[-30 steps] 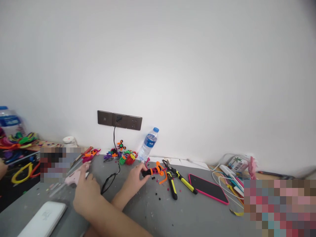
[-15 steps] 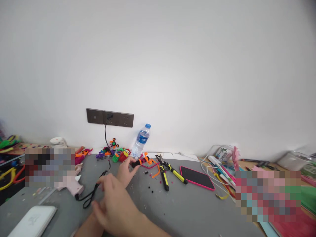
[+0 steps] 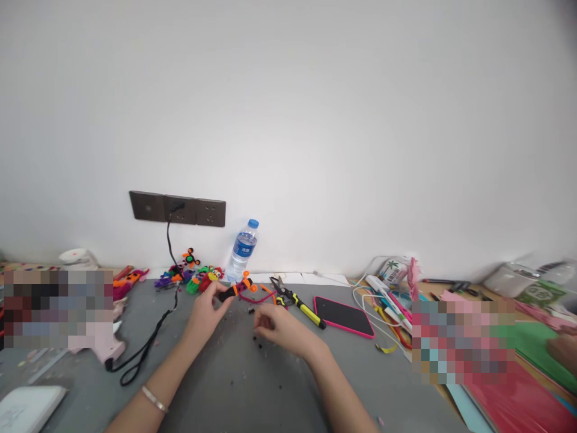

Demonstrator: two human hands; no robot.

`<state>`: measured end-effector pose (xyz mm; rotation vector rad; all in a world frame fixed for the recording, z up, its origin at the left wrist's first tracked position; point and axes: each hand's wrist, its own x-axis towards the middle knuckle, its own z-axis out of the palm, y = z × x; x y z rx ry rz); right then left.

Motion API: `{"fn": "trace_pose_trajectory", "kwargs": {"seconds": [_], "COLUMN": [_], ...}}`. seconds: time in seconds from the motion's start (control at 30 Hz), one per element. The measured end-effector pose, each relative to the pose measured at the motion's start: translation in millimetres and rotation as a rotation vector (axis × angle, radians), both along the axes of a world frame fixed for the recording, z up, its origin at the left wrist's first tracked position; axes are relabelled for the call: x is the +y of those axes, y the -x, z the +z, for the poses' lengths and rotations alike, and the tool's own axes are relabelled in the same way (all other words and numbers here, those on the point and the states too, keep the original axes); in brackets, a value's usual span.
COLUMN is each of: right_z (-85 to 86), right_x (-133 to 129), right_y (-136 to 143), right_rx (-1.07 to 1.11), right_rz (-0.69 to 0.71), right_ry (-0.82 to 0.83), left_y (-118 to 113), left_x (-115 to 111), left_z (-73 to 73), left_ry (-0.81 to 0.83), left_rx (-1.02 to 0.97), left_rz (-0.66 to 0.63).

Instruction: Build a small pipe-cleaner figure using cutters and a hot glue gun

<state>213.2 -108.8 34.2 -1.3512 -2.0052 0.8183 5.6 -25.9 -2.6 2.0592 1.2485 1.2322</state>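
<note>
My left hand [image 3: 207, 313] is closed around a small black-and-orange fuzzy pipe-cleaner figure [image 3: 238, 288], its orange curled end pointing right. Just right of it, my right hand [image 3: 279, 328] hovers low over the grey table [image 3: 252, 397] with curled fingers; whatever they may pinch is hidden. Pliers with yellow-and-black handles [image 3: 306, 311] lie beyond that hand, which covers part of them. A magenta pipe cleaner [image 3: 256, 300] and orange pieces [image 3: 269, 291] rest behind the hands. Small black bits [image 3: 255, 340] are scattered beside my right fingers.
A water bottle [image 3: 243, 248] leans on the wall beside colourful fuzzy figures [image 3: 198, 279]. A pink-edged phone [image 3: 345, 317] lies right of the pliers. A pink glue gun [image 3: 101, 346] with a black cord is at left, near a white box [image 3: 33, 406]. Another person's hand [image 3: 563, 349] shows far right.
My right hand has moved right and forward, from in front of my left forearm to beside the pliers. The left hand still holds the figure. The view has shifted right.
</note>
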Motion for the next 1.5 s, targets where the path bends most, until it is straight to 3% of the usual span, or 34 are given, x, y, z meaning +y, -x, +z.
{"fn": "trace_pose_trajectory", "kwargs": {"seconds": [0.17, 0.8, 0.9, 1.03, 1.27, 1.5], "right_z": [-12.8, -18.6, -18.3, -18.7, -25.0, -24.6], "right_x": [-1, -4, -3, 4, 19, 17], "right_y": [-6, 1, -1, -5, -13, -11], "right_rx": [-0.064, -0.152, -0.067, 0.202, 0.583, 0.474], "right_rz": [0.027, -0.005, -0.021, -0.123, -0.414, -0.45], "right_ry": [0.107, -0.043, -0.009, 0.035, -0.12, -0.243], "left_y": [-1, -2, -2, -3, -6, -9], "left_x": [-2, -5, -6, -8, -12, -17], "left_z": [2.3, -0.4, -0.3, 1.8, 2.1, 7.1], "left_ry": [0.005, 0.023, 0.027, 0.034, 0.027, 0.026], "left_rx": [-0.003, 0.025, 0.027, 0.022, 0.039, 0.027], "left_rz": [0.012, -0.016, -0.026, -0.034, -0.068, -0.08]}}
